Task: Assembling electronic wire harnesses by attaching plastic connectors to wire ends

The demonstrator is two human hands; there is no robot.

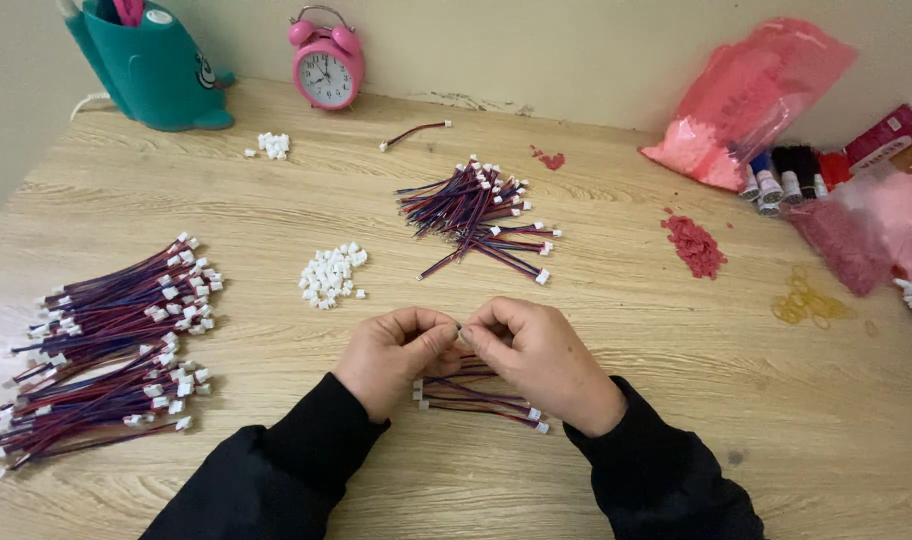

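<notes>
My left hand [391, 355] and my right hand [541, 355] meet at the fingertips over the near middle of the wooden table [626, 330], pinching a small part [460, 329] between them; what it is stays hidden by the fingers. Under my hands lie a few red-and-blue wires with white connectors [481, 398]. A loose pile of the same wires [481, 212] lies beyond, and a heap of small white connector housings [331, 275] sits to its left.
Two large bundles of finished wires [111, 345] lie at the left. At the back stand a teal holder [151, 65] and a pink alarm clock [327, 60]. A pink bag [751, 95], thread spools [781, 175], red bits [694, 245] and yellow rubber bands [806, 303] are at the right.
</notes>
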